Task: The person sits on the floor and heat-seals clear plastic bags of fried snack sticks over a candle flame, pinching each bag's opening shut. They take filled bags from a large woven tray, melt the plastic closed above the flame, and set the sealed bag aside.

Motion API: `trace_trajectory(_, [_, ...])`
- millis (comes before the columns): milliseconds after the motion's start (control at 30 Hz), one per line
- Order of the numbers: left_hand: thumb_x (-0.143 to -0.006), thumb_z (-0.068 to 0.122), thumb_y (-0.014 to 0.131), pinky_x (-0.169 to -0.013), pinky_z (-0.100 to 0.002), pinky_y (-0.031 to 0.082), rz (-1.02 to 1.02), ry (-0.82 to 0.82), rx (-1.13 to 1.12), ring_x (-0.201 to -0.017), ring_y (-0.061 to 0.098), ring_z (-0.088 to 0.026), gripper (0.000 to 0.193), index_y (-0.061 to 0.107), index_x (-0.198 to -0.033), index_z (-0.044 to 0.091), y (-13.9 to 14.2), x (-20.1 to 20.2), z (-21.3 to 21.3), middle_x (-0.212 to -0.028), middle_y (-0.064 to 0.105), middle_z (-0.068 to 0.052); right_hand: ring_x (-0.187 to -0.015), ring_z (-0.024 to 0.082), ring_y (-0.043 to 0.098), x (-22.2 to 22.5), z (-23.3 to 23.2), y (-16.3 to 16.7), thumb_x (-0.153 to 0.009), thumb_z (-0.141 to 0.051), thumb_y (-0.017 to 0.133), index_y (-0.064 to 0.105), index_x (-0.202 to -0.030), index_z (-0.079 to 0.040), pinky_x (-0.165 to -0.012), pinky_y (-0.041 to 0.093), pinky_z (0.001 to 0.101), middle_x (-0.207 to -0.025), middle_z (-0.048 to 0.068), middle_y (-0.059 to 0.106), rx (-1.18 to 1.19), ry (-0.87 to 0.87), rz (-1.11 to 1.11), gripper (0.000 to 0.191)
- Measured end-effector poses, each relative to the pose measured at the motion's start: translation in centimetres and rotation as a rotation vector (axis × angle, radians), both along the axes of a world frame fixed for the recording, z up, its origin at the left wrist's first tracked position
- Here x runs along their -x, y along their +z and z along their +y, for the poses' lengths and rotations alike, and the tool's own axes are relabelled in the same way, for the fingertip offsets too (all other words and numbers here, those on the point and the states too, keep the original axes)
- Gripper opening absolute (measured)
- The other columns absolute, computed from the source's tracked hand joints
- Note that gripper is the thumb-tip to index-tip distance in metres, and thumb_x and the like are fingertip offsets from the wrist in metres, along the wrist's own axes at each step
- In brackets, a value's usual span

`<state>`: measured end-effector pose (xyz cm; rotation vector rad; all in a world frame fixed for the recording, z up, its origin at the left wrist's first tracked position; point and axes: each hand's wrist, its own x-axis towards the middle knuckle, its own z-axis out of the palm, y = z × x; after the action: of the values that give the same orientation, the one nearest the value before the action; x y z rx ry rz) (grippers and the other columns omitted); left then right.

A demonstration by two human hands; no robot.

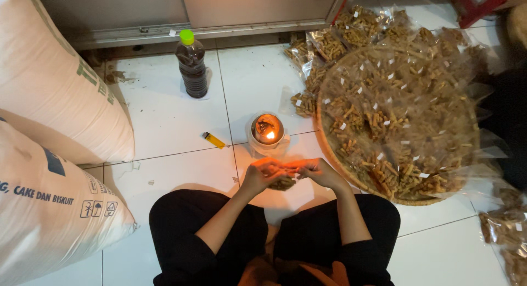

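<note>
Yellow lighter [213, 139]; green-capped brown bottle [192, 66]; white tiles [164, 116]

Black trousers, bare forearms, bare hands [291, 173], no sleeves showing

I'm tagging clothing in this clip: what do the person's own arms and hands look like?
Both forearms are bare with no sleeves showing on them. The left hand and right hand wear no gloves; no rings, watch or bracelets can be made out. Dark black clothing covers the lap below.
</note>
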<state>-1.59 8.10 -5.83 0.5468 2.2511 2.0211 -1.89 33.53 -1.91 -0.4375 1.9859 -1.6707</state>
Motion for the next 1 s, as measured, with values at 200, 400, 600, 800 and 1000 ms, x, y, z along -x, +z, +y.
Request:
trace_trajectory(200, [-0.096,0.016,0.075,-0.07,-0.027,0.053,-0.145,-0.099,-0.044,-0.082,0.068,-0.011,0.02,0.078,-0.094,-0.003,-0.7,1.6,-2.0,-0.092,0.076,-0.005,-0.101,0.016,0.068,0.4,-0.8,-0.7,-0.098,-0.054,0.054,0.072,-0.13,-0.001,-0.096,0.055,0.0354,-0.116,0.008,0.078,-0.023,0.066,0.081,0.064])
trace_trajectory(400, [-0.097,0.015,0.068,-0.078,-0.027,0.06,-0.296,-0.069,-0.194,-0.085,0.072,-0.01,0.02,0.075,-0.107,-0.001,0.0,2.6,-2.2,-0.091,0.078,-0.005,-0.123,0.021,0.065,1.7,-2.6,0.0,-0.101,-0.064,0.04,0.069,-0.129,0.002,-0.112,0.046,0.0382,-0.129,0.01,0.073,0.07,0.044,0.047,0.078])
trace_trajectory(600, [-0.104,0.025,0.061,-0.081,-0.028,0.059,-0.249,-0.043,-0.16,-0.09,0.076,-0.013,0.031,0.075,-0.11,-0.002,0.3,3.7,-3.6,-0.093,0.079,-0.011,-0.118,0.024,0.063,2.0,-3.9,0.2,-0.102,-0.064,0.037,0.07,-0.132,-0.002,-0.111,0.045,0.0391,-0.13,0.01,0.073,0.051,-0.005,-0.043,0.076])
trace_trajectory(800, [-0.108,0.028,0.05,-0.096,-0.03,0.056,-0.231,-0.216,-0.155,-0.101,0.074,-0.015,0.038,0.07,-0.125,0.0,1.4,4.4,-4.7,-0.105,0.08,-0.013,-0.123,0.024,0.066,2.2,-4.4,-0.1,-0.099,-0.065,0.04,0.07,-0.131,0.001,-0.111,0.043,0.0397,-0.127,0.013,0.073,0.124,-0.129,-0.126,0.079])
trace_trajectory(1000, [-0.105,0.02,0.052,-0.101,-0.034,0.054,-0.378,-0.278,-0.268,-0.113,0.071,-0.02,0.037,0.061,-0.136,0.004,2.4,4.2,-4.8,-0.118,0.074,-0.014,-0.11,0.025,0.072,2.8,-3.9,0.4,-0.1,-0.052,0.053,0.064,-0.138,0.002,-0.105,0.053,0.04,-0.111,0.02,0.076,0.218,-0.092,-0.032,0.066])
